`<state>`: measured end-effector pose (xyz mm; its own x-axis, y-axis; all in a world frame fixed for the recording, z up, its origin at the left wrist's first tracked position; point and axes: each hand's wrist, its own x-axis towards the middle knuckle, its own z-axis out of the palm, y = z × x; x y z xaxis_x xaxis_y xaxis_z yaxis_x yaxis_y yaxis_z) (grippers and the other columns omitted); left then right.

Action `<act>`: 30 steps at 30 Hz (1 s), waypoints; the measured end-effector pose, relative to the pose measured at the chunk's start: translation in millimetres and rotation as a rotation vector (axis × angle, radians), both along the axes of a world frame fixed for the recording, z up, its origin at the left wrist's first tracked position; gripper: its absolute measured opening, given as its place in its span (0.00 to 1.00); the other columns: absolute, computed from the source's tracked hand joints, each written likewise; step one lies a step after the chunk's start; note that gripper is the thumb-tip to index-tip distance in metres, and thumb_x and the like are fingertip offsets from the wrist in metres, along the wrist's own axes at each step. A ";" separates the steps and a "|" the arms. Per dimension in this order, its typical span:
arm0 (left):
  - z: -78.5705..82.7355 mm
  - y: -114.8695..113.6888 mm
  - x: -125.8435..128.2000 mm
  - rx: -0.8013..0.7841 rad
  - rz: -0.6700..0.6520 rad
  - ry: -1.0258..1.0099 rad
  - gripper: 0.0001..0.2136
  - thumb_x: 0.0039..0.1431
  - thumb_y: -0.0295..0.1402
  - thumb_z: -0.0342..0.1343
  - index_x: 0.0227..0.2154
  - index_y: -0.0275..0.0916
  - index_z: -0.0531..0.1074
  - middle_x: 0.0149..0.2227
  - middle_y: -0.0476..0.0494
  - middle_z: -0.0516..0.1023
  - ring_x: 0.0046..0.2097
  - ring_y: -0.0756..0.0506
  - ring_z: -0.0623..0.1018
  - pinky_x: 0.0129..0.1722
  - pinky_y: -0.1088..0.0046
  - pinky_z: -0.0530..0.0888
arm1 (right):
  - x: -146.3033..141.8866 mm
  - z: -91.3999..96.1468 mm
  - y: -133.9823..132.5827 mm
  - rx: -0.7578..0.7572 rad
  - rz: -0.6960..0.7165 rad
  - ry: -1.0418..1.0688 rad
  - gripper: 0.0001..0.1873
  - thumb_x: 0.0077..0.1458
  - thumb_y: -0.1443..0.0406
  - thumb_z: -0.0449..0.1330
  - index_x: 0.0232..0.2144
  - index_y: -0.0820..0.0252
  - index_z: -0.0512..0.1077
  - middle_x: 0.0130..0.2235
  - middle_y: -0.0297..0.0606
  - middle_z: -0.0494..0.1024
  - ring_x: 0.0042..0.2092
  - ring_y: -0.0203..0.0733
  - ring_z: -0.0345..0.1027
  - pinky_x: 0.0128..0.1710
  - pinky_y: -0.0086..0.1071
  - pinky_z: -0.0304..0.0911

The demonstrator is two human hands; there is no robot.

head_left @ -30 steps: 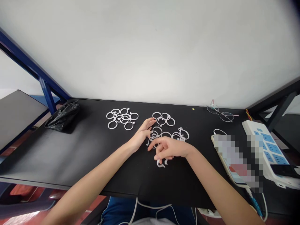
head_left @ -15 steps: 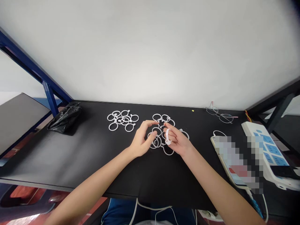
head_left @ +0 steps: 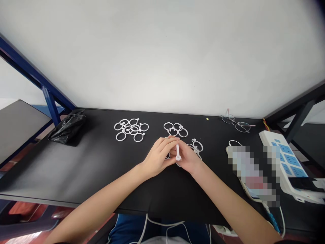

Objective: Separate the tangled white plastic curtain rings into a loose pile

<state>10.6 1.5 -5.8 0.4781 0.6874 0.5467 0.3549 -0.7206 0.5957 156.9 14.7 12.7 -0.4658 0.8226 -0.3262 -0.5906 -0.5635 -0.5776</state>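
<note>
Over the middle of the black table (head_left: 101,176), my left hand (head_left: 159,156) and my right hand (head_left: 190,156) meet, closed around one white plastic curtain ring (head_left: 178,153). The ring stands edge-on between them, its small round eyelet facing me. Most of its loop is hidden by my fingers. More white curtain rings (head_left: 182,132) lie just beyond my hands, and others (head_left: 198,145) stick out by my right hand. Some rings under my hands are largely covered. To the left lies a separate pile of curtain rings (head_left: 138,137), overlapping one another.
At the far left sits a crumpled black plastic bag (head_left: 67,127). On the right are eyeglasses (head_left: 242,127), a phone (head_left: 250,176) with a cable, and a white power strip (head_left: 269,137). A white wall (head_left: 162,61) stands behind the table.
My left hand has moved right and closed against my right hand, from apart to touching. The curtain ring that hung in my right hand is now between both hands.
</note>
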 end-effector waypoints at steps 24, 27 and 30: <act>5.8 4.1 -10.3 0.169 0.179 -0.132 0.16 0.66 0.44 0.45 0.45 0.37 0.67 0.34 0.42 0.69 0.35 0.46 0.69 0.35 0.68 0.70 | 2.1 -10.4 -23.9 1.417 -0.477 -0.999 0.04 0.65 0.66 0.51 0.35 0.56 0.63 0.24 0.29 0.68 0.21 0.31 0.60 0.21 0.27 0.57; 5.2 4.4 -11.8 0.049 0.163 -0.170 0.19 0.67 0.46 0.41 0.45 0.36 0.67 0.35 0.41 0.68 0.36 0.45 0.70 0.37 0.66 0.69 | -1.6 -14.8 -25.8 1.292 -0.446 -0.980 0.05 0.65 0.68 0.50 0.35 0.56 0.63 0.24 0.28 0.68 0.21 0.30 0.61 0.22 0.25 0.58; 5.2 5.0 -11.1 -0.204 0.118 -0.231 0.19 0.68 0.46 0.39 0.45 0.35 0.67 0.32 0.45 0.68 0.32 0.47 0.69 0.34 0.70 0.67 | -4.5 -19.1 -27.2 1.199 -0.433 -0.957 0.06 0.66 0.68 0.49 0.34 0.56 0.62 0.23 0.27 0.68 0.20 0.29 0.61 0.21 0.25 0.58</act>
